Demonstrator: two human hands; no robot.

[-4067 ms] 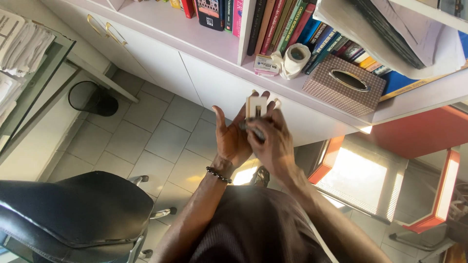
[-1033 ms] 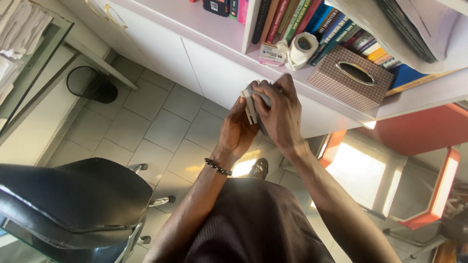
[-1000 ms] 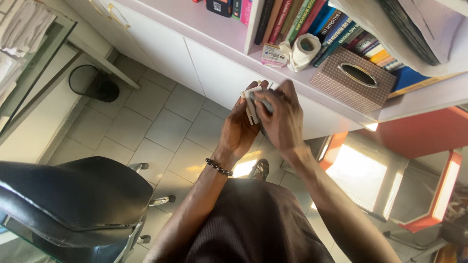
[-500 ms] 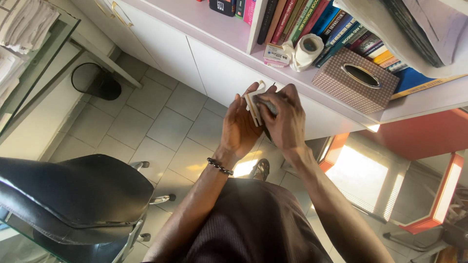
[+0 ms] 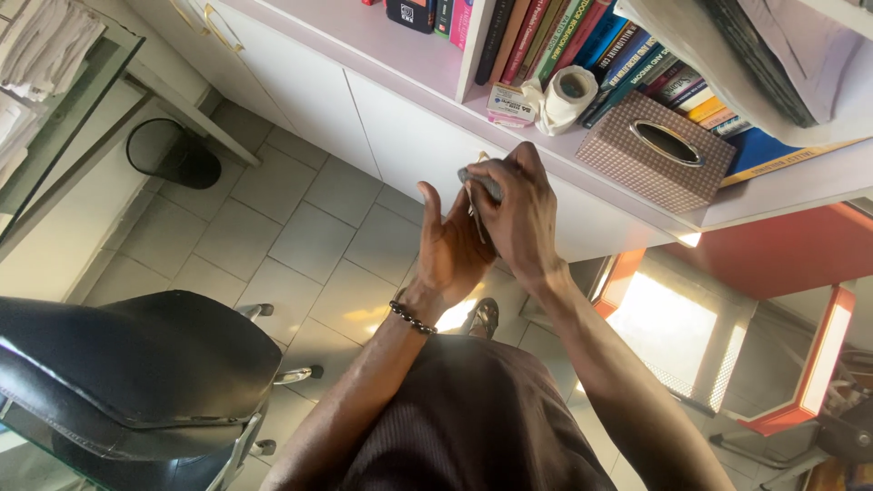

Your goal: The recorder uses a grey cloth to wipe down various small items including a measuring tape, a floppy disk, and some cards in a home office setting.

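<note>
Your hands meet over a grey tiled floor [image 5: 300, 227], near a pale cabinet ledge [image 5: 400, 55].
Your right hand [image 5: 523, 214] grasps a grey tool [image 5: 479, 182]; your left hand [image 5: 452, 245] lies open against it.

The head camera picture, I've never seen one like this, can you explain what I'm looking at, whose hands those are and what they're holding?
The picture comes from a camera worn on a person's head, looking straight down, so you see their own arms, dark clothing and the tiled floor below. There is no machine here, only two bare hands. The left hand, with a beaded bracelet on its wrist, is held up with the palm open. The right hand presses a small grey object against it; what it is cannot be told. Ahead is a white cabinet top carrying a row of books, a roll of tissue and a patterned tissue box. A black chair stands at lower left, a dark bin beyond it.
</note>
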